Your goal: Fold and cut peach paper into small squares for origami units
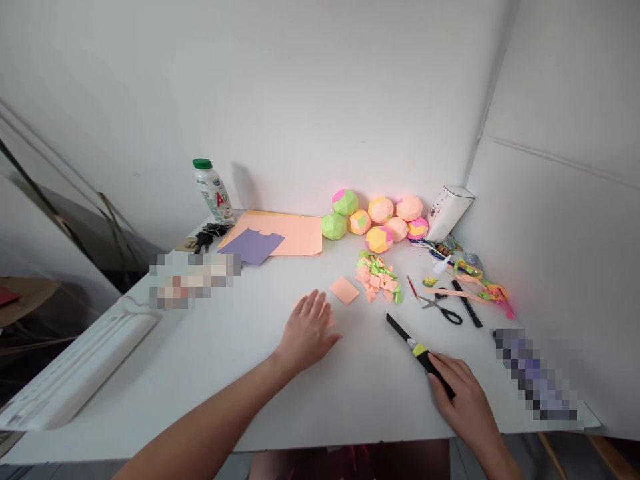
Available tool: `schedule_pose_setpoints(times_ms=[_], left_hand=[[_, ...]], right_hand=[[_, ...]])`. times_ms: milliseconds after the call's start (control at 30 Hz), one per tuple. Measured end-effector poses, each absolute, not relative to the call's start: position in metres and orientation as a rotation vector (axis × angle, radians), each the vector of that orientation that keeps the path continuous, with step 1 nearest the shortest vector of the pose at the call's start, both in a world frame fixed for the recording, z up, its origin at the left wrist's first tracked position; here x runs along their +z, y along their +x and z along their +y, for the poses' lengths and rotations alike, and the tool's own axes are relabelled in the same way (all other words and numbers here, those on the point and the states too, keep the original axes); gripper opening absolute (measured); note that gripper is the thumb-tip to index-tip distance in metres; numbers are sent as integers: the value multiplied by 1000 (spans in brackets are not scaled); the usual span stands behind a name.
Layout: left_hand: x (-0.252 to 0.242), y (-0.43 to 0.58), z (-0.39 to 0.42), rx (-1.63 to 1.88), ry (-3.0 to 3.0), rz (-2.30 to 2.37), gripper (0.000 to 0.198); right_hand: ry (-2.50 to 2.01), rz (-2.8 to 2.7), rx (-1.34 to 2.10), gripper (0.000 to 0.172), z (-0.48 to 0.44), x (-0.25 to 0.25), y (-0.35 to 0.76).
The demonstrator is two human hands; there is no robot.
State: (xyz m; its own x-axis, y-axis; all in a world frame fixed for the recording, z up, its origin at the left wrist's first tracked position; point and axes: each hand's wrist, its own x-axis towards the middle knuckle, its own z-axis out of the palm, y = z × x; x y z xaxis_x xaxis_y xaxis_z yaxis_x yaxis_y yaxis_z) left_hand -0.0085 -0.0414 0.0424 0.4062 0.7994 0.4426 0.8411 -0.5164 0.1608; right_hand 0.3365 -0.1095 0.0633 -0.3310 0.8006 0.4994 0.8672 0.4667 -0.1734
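My left hand [310,333] lies palm down on the table, its fingers stretched out over a peach paper piece [331,319] that is mostly hidden beneath them. Just past its fingertips is another peach paper square [344,291]. My right hand [463,393] is closed around the black handle of a utility knife [421,357]. The knife's long dark blade points away to the upper left, low over or on the tabletop; which of the two I cannot tell. Beyond it is a pile of small folded peach and green paper pieces [379,277].
Several faceted paper balls [381,209] stand against the wall. Scissors [443,307], a red pencil-like stick [413,287] and a black pen [467,304] lie right. Peach sheets [300,233] with purple paper [253,246], a bottle [215,193] and a white lamp-like bar [85,373] are left.
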Motion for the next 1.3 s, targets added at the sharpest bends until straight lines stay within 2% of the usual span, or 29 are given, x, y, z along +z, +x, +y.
schedule_pose_setpoints(times_ms=[167, 367, 667, 767, 967, 1067, 1300], left_hand=[[43, 1, -50, -578, -2755, -1298, 25], [41, -1, -47, -574, -2707, -1376, 20], [44, -13, -28, -719, -2717, -1356, 36], [47, -11, -30, -696, -2858, -1239, 33], [60, 2, -50, -676, -2994, -1191, 24], [63, 10, -61, -679, -3049, -1092, 19], [60, 9, -59, -486, -2931, -1334, 37]], right_hand=[[-1332, -2276, -183, 30, -97, 75, 316], [-1432, -2562, -313, 35, -42, 99, 271], [-1311, -2833, -259, 53, -28, 104, 262], [-1280, -2858, -234, 56, -42, 110, 278], [-1316, -2561, -26, 34, -75, 111, 316], [-1387, -2376, 128, 32, -96, 100, 331], [-1503, -2185, 414, 35, -129, 81, 342]])
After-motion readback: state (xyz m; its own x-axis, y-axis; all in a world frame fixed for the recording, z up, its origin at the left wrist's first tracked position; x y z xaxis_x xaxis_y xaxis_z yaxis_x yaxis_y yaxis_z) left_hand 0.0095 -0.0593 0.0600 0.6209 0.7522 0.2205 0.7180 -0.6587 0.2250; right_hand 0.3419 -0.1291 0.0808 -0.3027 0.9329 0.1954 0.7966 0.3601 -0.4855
